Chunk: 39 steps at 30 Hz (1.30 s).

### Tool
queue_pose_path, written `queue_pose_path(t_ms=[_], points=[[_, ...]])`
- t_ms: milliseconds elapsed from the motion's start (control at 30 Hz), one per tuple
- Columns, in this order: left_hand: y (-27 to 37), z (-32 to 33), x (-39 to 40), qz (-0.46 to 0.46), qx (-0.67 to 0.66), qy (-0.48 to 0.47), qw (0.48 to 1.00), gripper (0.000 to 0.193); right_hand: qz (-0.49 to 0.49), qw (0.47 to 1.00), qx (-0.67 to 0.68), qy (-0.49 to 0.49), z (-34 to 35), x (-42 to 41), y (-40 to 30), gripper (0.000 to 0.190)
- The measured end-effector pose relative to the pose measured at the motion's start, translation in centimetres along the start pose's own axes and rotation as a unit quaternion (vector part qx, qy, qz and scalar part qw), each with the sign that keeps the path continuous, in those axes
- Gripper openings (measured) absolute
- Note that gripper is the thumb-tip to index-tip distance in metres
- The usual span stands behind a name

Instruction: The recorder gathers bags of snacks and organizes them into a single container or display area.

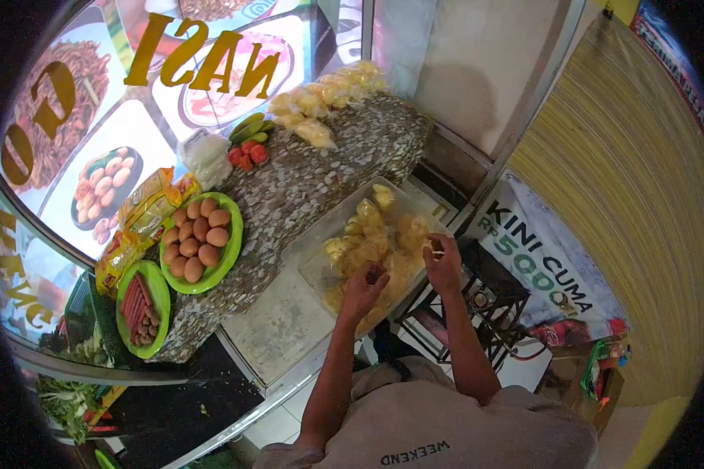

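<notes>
A clear plastic tub (pixel 312 271) stands at the edge of the counter, right before me. In it lie bagged pale yellow food pieces (pixel 368 218) and several bundles of thin yellow food, perhaps noodles (pixel 412 231). My left hand (pixel 365 288) hovers over the tub's near part, its fingers curled with a gap between thumb and fingertips. My right hand (pixel 443 258) is at the tub's right rim, thumb and forefinger bent towards each other near the yellow bundles. Whether either hand pinches something thin cannot be made out.
Brown eggs (pixel 200 228) fill a green plate (pixel 234 253); sausages (pixel 134 308) lie on another green plate (pixel 163 328). Tomatoes (pixel 248 155), cucumbers (pixel 249 129) and yellow bags (pixel 311 102) line the pebble-patterned counter (pixel 281 205). A black metal stand (pixel 487 299) is at right.
</notes>
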<state>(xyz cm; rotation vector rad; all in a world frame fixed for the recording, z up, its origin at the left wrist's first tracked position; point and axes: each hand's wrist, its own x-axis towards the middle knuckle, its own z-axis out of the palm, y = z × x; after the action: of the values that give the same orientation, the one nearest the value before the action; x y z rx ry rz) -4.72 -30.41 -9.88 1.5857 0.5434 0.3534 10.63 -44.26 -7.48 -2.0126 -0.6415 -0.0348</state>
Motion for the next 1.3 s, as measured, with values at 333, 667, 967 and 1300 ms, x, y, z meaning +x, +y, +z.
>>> queue_pose_path(t_ms=[333, 667, 967, 1300], points=[[2.4, 5.7, 5.2, 0.079, 0.044, -0.023, 0.996, 0.032, 0.053, 0.992, -0.108, -0.048, -2.0, 1.6, 1.9, 0.053], [-1.4, 9.6, 8.2, 0.148, 0.248, -0.013, 0.957, 0.043, 0.063, 0.99, -0.057, -0.111, -1.3, 0.5, 1.4, 0.051], [3.7, 5.3, 5.3, 0.236, 0.184, 0.121, 0.946, 0.047, 0.027, 0.981, 0.177, -0.081, -1.4, 3.2, -3.1, 0.033], [6.8, -2.8, -0.9, 0.085, -0.052, 0.199, 0.975, 0.044, 0.024, 0.853, 0.443, -0.276, 3.5, 0.8, -8.9, 0.034]])
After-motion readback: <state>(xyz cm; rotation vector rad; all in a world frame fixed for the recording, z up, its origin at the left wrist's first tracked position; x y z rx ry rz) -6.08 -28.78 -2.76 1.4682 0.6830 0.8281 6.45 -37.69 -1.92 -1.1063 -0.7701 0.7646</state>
